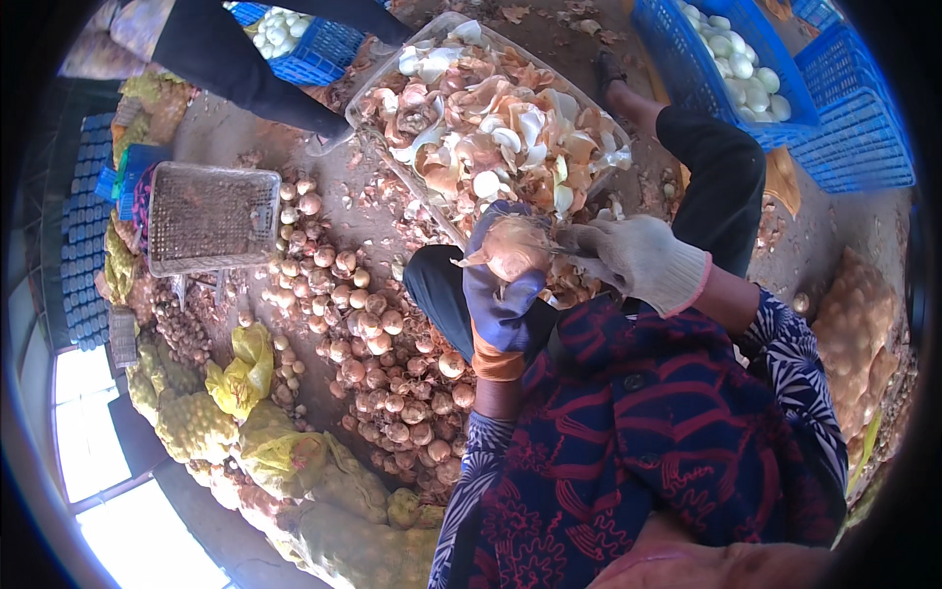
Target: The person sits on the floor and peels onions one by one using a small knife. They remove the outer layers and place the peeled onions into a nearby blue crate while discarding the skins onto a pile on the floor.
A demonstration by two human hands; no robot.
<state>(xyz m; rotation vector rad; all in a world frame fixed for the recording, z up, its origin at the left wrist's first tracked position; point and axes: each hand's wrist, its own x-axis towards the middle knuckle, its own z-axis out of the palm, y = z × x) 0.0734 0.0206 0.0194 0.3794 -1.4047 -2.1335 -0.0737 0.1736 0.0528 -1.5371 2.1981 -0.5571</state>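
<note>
My left hand [500,313], in a blue-purple glove with an orange cuff, holds a large onion [517,250] with dry skin partly loose on it. White-gloved, my right hand [651,258] is closed around what looks like a small knife [565,250]. Its thin dark blade meets the right side of the onion; the handle is hidden in the glove. Just beyond both hands is a clear plastic crate [412,180] heaped with onion skins [500,125]. A pale peeled piece [486,184] lies on the near part of the heap.
Unpeeled onions [397,405] lie piled on the floor to my left. Beyond them stands a pale plastic crate [213,213]. Peeled onions [743,70] fill a blue crate [684,81] at the upper right. Mesh sacks [854,339] stand at the right. Another person's leg [243,66] is at the upper left.
</note>
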